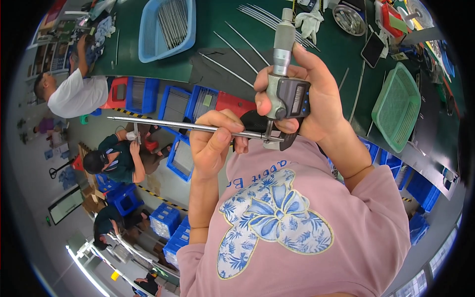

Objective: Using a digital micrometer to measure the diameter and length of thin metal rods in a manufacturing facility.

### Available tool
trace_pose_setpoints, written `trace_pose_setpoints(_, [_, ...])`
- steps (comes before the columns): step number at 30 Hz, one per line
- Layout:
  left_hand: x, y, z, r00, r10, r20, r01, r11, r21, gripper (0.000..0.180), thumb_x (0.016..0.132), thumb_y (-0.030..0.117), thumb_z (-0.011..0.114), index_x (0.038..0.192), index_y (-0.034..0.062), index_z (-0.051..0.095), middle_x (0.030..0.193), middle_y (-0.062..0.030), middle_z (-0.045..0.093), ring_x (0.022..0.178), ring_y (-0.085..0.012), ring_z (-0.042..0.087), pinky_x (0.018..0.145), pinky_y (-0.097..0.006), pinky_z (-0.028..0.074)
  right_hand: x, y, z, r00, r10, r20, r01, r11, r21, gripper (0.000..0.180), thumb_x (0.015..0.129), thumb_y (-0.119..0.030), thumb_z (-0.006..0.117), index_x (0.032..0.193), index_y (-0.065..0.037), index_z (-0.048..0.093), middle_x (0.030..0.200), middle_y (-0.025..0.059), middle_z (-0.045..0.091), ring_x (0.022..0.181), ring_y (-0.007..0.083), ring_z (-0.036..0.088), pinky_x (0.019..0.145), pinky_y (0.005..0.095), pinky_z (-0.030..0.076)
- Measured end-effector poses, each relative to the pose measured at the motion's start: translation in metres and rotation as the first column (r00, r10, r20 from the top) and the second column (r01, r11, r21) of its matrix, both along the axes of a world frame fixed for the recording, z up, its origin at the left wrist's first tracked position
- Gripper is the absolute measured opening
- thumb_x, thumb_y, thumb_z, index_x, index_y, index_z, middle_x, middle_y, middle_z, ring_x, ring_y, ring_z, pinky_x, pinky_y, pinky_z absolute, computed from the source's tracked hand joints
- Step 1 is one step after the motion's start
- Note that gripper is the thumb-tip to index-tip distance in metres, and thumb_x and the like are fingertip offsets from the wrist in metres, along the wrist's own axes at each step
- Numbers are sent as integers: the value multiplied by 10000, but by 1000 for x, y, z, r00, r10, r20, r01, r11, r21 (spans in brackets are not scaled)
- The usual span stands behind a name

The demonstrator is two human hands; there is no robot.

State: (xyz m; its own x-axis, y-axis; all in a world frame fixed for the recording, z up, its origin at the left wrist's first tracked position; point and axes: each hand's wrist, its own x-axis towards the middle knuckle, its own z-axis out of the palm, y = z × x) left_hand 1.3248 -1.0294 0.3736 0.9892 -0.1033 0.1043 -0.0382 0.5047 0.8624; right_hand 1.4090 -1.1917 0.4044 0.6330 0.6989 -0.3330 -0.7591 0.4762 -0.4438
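Observation:
My left hand (213,138) pinches a thin, shiny metal rod (168,123) that points out to the left and narrows at its far tip. In my right hand (316,89) is a digital micrometer (284,74), its thimble up and its small display facing me. The rod's right end lies in the gap of the micrometer's frame, between the spindle and the lower anvil. Whether both faces press on the rod, I cannot make out.
On the green table (217,24) lie several loose rods (242,42), a dark cloth (225,67), a blue basket of rods (190,29), white gloves (310,24), a metal bowl (349,20), a phone (372,49) and a green basket (396,106). Blue bins (142,94) stand beyond; people work at left.

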Motion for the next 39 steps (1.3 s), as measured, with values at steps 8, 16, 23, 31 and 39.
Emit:
trace_pose_setpoints(8, [-3, 5, -2, 999, 32, -17, -32, 999, 15, 199, 811, 166, 466, 810, -33, 464, 658, -120, 462, 510, -151, 485, 451, -239, 418, -1, 4, -6, 998, 32, 48, -33, 999, 16, 615, 788, -526, 282, 823, 39, 523, 640, 154, 565, 345, 119, 426, 289, 184, 327])
trace_pose_setpoints(16, [-2, 6, 2, 1000, 19, -3, -19, 1000, 7, 188, 815, 155, 456, 815, -33, 460, 666, -122, 460, 510, -142, 477, 454, -244, 422, -2, 6, -3, 998, 28, 52, -29, 999, 17, 572, 815, -488, 280, 828, 27, 529, 626, 130, 564, 339, 114, 409, 312, 192, 323])
trace_pose_setpoints(23, [0, 7, 1, 1000, 8, -3, -8, 1000, -2, 193, 810, 149, 453, 826, -43, 462, 678, -129, 461, 511, -146, 480, 455, -240, 415, -1, 3, -5, 1000, 16, -2, -16, 998, 63, 561, 818, -472, 269, 821, 26, 525, 622, 134, 565, 334, 115, 407, 307, 194, 324])
trace_pose_setpoints(31, [0, 6, 5, 1000, 22, -12, -22, 1000, 8, 201, 806, 163, 469, 814, -38, 462, 650, -123, 456, 503, -148, 475, 452, -254, 426, -1, 6, -5, 1000, 18, 24, -19, 1000, 23, 586, 793, -512, 303, 812, 33, 518, 628, 146, 562, 329, 118, 405, 289, 186, 319])
trace_pose_setpoints(39, [-1, 5, 6, 1000, 14, -20, -14, 1000, 8, 199, 807, 158, 468, 814, -41, 463, 639, -122, 454, 491, -142, 464, 448, -251, 421, -5, 4, -6, 999, -4, 49, 1, 998, 57, 573, 817, -493, 292, 830, 30, 525, 631, 143, 564, 324, 115, 401, 291, 189, 318])
